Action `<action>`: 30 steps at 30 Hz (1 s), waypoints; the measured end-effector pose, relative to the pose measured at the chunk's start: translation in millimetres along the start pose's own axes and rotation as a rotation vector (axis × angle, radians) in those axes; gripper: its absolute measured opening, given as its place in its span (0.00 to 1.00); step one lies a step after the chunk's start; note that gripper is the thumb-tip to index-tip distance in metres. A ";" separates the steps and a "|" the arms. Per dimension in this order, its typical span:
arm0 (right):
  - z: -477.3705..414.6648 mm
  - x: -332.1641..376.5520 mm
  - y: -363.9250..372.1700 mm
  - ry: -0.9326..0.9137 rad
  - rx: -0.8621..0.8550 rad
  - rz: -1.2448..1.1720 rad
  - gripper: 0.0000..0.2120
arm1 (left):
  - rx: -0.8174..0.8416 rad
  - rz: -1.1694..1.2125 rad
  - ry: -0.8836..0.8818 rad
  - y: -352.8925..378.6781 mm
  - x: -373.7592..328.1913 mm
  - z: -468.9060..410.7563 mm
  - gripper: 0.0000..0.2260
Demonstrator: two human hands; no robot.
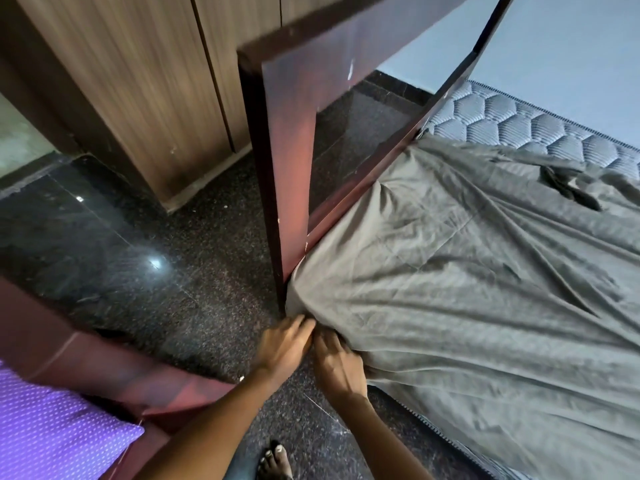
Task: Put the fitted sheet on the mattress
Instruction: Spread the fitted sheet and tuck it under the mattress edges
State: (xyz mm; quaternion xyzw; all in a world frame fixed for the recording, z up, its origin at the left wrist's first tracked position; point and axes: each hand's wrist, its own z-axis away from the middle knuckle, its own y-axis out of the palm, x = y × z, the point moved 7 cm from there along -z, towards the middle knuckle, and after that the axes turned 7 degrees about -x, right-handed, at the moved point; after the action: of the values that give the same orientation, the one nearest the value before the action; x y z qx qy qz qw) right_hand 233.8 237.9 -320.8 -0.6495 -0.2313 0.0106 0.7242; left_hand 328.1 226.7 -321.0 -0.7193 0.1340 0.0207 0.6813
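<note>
Both my hands are down at the foot of the reddish wooden bed board (287,161), at the low corner of the mattress (519,126). My right hand (337,365) has its fingers curled into the hem of the grey sheet (467,271), gripping the cloth. My left hand (284,344) lies just beside it, closer to the board, fingers bent against the same hem; I cannot tell whether it pinches the cloth or only touches it. The sheet lies wrinkled over the part of the mattress along the board, while the quilted top far from the board's foot shows bare. My bare foot (273,462) stands on the dark speckled floor (138,254).
</note>
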 end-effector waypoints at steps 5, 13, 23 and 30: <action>10.7 11.8 -78.6 0.019 -0.083 -0.043 0.13 | -0.099 0.281 0.019 -76.4 -37.2 1.3 0.16; 2.1 59.3 -224.0 0.091 -0.254 -0.022 0.17 | -0.125 0.479 -0.147 -223.5 -61.4 -18.3 0.14; -46.3 34.6 -362.5 0.378 -0.400 0.034 0.22 | -0.116 0.228 0.107 -349.9 -134.5 -124.0 0.16; -124.5 7.6 -448.1 0.371 -0.516 0.049 0.23 | -0.249 0.077 0.183 -399.9 -155.2 -226.1 0.20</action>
State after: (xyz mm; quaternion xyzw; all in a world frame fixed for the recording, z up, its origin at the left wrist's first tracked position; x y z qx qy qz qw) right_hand 156.2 53.9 99.3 -0.8079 -0.0746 -0.1498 0.5651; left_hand 232.4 43.7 117.7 -0.7913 0.2193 -0.0022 0.5707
